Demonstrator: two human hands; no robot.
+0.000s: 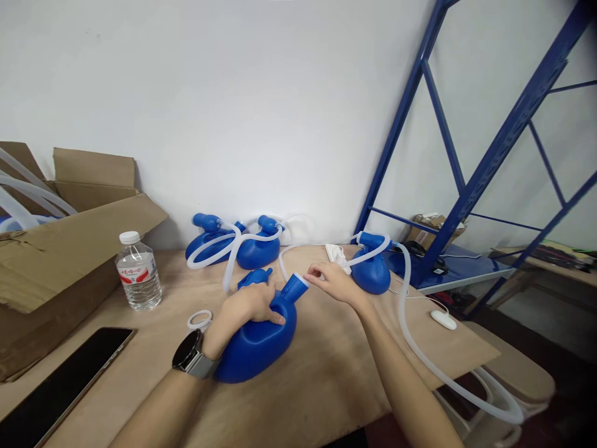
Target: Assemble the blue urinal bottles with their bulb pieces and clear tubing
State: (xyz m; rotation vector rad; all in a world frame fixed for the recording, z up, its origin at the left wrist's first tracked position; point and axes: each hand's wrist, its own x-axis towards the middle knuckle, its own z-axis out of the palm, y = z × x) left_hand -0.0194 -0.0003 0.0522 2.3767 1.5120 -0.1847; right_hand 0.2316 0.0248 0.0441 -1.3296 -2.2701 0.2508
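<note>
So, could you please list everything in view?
blue plastic bottles: 4, blue, one under the left hand
plastic tubing: several, translucent, on bottles and in box
cardboard box: 1, brown, open, table's left
water bottle: 1, clear, beside the box
phone or tablet: 1, black, front left
white ring: 1, white, by left hand
computer mouse: 1, white, table's right
shelving rack: 1, blue, right
wooden table: 1, tan, centre
wristwatch: 1, black, left wrist
left hand: 1, on bottle
right hand: 1, by bottle neck

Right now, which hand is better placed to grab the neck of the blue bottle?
Probably your right hand: its fingertips are right beside the neck, with nothing in them. Your left hand is already on the bottle's body, so it would have to let go or shift to reach the neck.
</note>
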